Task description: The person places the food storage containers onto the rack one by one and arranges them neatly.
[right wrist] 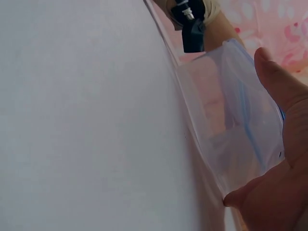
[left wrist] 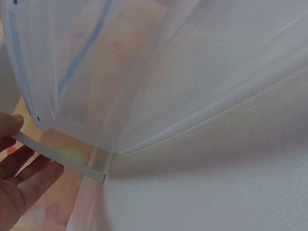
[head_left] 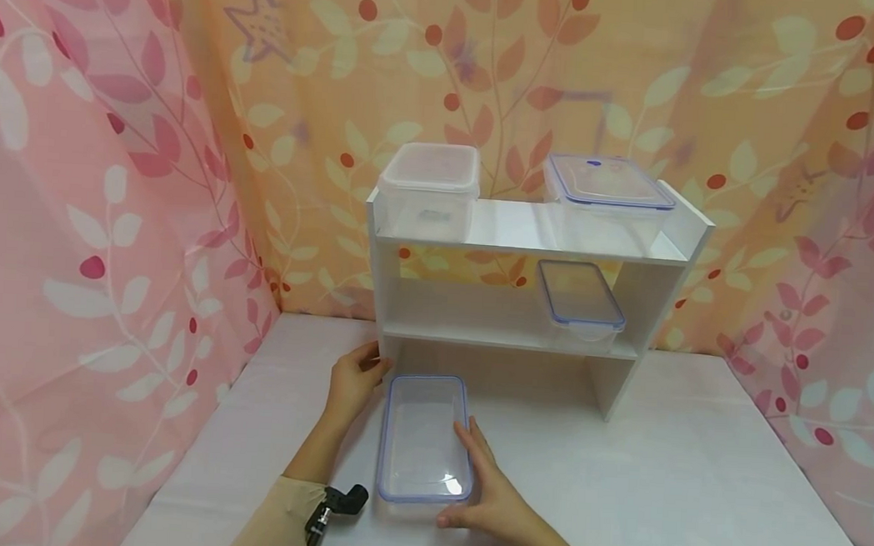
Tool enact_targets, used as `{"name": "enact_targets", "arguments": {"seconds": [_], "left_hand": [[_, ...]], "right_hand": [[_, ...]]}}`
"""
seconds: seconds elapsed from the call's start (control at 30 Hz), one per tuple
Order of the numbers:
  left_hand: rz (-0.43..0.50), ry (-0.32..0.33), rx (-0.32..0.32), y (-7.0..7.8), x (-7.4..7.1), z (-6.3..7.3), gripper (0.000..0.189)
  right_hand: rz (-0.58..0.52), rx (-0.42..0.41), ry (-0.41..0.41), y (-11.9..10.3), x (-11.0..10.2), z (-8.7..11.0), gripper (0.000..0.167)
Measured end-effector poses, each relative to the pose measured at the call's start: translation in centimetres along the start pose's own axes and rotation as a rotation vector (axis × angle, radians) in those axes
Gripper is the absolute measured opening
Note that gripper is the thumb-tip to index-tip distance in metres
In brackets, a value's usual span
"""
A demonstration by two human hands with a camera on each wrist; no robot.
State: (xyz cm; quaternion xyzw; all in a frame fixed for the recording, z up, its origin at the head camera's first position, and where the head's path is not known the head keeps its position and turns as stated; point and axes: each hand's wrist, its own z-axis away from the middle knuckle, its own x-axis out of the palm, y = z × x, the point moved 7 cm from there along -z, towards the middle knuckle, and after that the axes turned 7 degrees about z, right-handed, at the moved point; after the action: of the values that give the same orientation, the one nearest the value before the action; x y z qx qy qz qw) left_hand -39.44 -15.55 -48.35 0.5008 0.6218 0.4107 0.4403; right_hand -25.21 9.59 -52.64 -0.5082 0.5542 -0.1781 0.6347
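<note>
A clear plastic food container (head_left: 427, 439) with a blue-rimmed lid sits on the table, in front of the lower left of a white shelf unit (head_left: 472, 309). My left hand (head_left: 353, 381) pinches the front edge of the shelf's left side panel. In the left wrist view, the thumb and fingers (left wrist: 29, 187) lie on opposite sides of that panel edge (left wrist: 62, 156). At the container's right side is my right hand (head_left: 494, 494), its thumb and fingers spread along the wall. The right wrist view shows this hand (right wrist: 284, 159) against the container (right wrist: 231, 110), without curling round it.
On the top shelf stand a white-lidded container (head_left: 428, 193) at left and a blue-rimmed one (head_left: 610, 204) at right. Another blue-rimmed container (head_left: 581, 303) is on the middle shelf, at right. White cloth covers the table (head_left: 694, 489); floral curtains (head_left: 148, 205) enclose it.
</note>
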Motion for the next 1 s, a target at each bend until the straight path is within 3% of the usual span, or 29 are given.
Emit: {"name": "enact_targets", "arguments": {"seconds": [0.47,1.0], "left_hand": [[-0.007,-0.001,0.001,0.0,0.0,0.08,0.046],[-0.003,-0.006,-0.013,-0.1,0.13,-0.08,0.044]], "right_hand": [[-0.013,0.005,0.091,0.3,1.05,-0.29,0.133],[-0.006,0.023,0.104,-0.32,0.82,-0.09,0.122]]}}
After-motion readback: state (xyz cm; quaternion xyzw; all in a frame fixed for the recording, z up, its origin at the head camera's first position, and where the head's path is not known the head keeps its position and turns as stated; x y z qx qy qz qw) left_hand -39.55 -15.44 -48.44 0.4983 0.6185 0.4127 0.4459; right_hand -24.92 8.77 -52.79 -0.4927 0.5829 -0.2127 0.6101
